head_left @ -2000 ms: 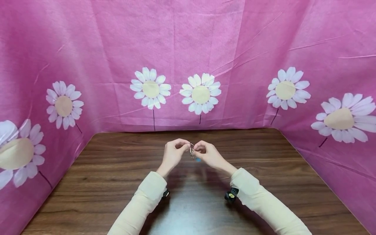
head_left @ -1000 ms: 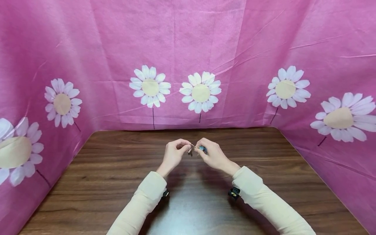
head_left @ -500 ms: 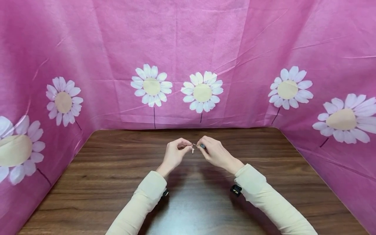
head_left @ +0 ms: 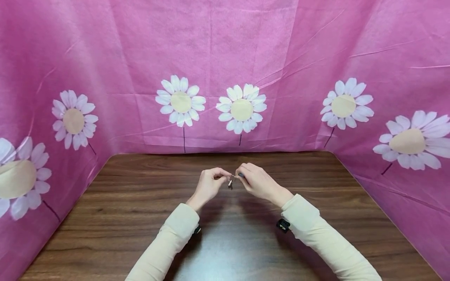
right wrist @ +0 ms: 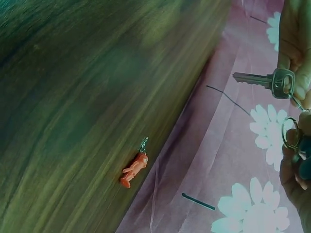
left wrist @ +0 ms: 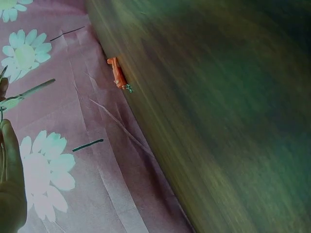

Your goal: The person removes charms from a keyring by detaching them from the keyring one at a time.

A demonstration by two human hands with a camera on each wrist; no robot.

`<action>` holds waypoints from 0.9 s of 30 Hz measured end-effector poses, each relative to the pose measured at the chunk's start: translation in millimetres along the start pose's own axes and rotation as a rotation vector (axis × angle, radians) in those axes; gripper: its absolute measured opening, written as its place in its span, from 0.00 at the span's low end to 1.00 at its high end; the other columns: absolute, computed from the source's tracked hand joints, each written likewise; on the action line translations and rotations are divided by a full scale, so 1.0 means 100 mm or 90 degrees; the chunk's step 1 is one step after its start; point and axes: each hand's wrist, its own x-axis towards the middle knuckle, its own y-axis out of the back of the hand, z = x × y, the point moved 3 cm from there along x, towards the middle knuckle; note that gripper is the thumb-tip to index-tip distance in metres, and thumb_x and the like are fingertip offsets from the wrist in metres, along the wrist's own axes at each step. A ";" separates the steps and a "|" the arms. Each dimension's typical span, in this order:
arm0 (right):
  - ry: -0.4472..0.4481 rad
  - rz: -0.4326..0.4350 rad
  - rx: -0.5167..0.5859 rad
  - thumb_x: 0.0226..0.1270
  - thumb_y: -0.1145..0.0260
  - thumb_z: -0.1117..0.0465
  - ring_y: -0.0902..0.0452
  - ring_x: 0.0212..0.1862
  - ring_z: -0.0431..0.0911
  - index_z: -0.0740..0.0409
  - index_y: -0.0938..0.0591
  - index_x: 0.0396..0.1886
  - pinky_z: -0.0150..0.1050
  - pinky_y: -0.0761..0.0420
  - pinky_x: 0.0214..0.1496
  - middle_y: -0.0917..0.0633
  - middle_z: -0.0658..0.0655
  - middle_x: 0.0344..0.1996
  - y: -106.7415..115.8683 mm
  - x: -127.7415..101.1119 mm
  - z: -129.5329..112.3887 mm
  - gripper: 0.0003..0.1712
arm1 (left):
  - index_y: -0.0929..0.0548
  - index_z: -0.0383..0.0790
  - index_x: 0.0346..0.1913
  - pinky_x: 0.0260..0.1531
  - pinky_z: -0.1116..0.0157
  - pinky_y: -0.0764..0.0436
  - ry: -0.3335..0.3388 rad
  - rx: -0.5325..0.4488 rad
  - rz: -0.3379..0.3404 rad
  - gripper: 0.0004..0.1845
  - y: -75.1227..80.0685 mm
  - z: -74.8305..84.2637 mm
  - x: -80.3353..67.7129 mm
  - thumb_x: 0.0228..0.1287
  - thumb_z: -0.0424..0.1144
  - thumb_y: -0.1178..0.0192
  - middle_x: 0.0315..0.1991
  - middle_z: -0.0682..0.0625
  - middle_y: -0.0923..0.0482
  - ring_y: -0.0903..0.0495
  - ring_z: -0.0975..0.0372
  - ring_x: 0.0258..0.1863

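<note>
Above the middle of the brown table both hands meet around a small key ring. My left hand pinches the head of a silver key that hangs on the ring. Facing it, my right hand pinches the ring, with a dark blue piece tucked in its fingers. The key dangles between the two hands. In the left wrist view the key shows edge-on beside my left hand.
A small orange figure on a short chain lies at the table's far edge against the cloth; the left wrist view shows the orange figure too. Pink cloth with white daisies walls the table at the back and both sides.
The blue piece that hung below the ring two seconds ago is now drawn up into my right hand's fingers. Both hands stay together and have shifted only slightly.
</note>
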 end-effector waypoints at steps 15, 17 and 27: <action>-0.256 -0.144 0.272 0.64 0.41 0.63 0.29 0.23 0.34 0.53 0.22 0.30 0.30 0.28 0.27 0.23 0.45 0.19 -0.04 0.00 0.04 0.03 | 0.14 0.38 0.31 0.26 0.75 0.25 0.048 -0.013 -0.046 0.05 -0.06 -0.01 0.00 0.52 0.27 0.38 0.28 0.47 0.15 0.21 0.69 0.26; -0.278 -0.156 0.293 0.64 0.42 0.63 0.29 0.23 0.35 0.53 0.22 0.31 0.31 0.28 0.27 0.23 0.46 0.18 -0.04 0.01 0.05 0.03 | 0.14 0.38 0.30 0.25 0.75 0.25 0.055 -0.020 -0.045 0.05 -0.06 -0.02 0.01 0.52 0.27 0.38 0.28 0.46 0.15 0.22 0.69 0.25; -0.323 -0.143 0.312 0.64 0.41 0.63 0.28 0.22 0.36 0.53 0.22 0.30 0.31 0.28 0.26 0.23 0.47 0.17 -0.07 0.01 0.06 0.03 | 0.17 0.30 0.30 0.26 0.75 0.25 0.080 -0.043 -0.044 0.02 -0.05 0.15 0.00 0.52 0.25 0.39 0.28 0.40 0.16 0.20 0.60 0.26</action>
